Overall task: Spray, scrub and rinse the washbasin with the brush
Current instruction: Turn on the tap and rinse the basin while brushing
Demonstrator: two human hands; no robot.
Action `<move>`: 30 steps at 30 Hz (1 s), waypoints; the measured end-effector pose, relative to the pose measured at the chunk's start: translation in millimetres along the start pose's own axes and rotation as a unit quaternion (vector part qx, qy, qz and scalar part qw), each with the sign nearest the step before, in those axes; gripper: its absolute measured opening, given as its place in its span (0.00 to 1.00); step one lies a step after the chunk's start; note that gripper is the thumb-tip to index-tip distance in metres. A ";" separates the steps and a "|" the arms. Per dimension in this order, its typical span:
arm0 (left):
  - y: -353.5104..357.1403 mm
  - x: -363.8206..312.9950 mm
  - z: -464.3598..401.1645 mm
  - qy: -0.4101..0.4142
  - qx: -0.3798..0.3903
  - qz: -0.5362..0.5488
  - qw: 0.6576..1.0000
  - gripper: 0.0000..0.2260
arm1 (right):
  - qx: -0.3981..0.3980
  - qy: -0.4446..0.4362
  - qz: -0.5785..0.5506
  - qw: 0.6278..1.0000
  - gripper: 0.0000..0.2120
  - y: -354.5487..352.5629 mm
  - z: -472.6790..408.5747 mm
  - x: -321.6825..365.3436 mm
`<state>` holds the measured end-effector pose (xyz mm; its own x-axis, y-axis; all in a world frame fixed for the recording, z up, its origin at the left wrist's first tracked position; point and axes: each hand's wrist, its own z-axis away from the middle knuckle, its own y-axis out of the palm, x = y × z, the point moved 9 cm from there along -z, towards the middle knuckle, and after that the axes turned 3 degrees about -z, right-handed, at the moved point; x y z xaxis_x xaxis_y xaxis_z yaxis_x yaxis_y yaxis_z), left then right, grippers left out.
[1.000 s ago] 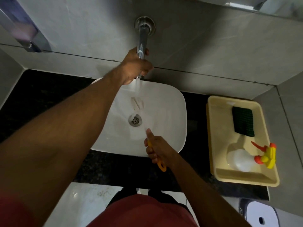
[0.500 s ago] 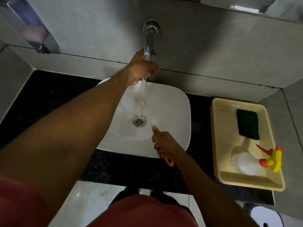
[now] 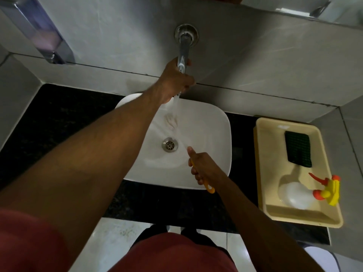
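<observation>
We've got the left hand (image 3: 173,81) wrapped round the tap (image 3: 183,53) to run rinse water into the washbasin (image 3: 212,122). Our right hand (image 3: 203,167) clamps the brush (image 3: 210,188), orange handle trailing behind the grip, head hidden ahead, poised over the bowl.

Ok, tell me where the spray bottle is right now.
The spray bottle lies on its side in the near end of the yellow tray, on the counter right of the washbasin, just below the green scrub pad.
</observation>
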<state>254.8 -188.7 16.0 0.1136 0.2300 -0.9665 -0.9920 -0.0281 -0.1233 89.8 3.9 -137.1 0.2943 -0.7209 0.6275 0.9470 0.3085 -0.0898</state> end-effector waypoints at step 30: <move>-39.1 -7.5 43.8 0.117 -0.163 -0.162 0.966 0.17 | -0.272 -0.158 0.392 0.864 0.27 -47.3 30.2 39.5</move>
<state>290.3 -146.7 38.0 0.4618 0.0530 -0.8854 -0.8367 -0.3054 -0.4547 52.7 -20.5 -84.8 0.9045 -0.1911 0.3812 0.4184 0.2251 -0.8799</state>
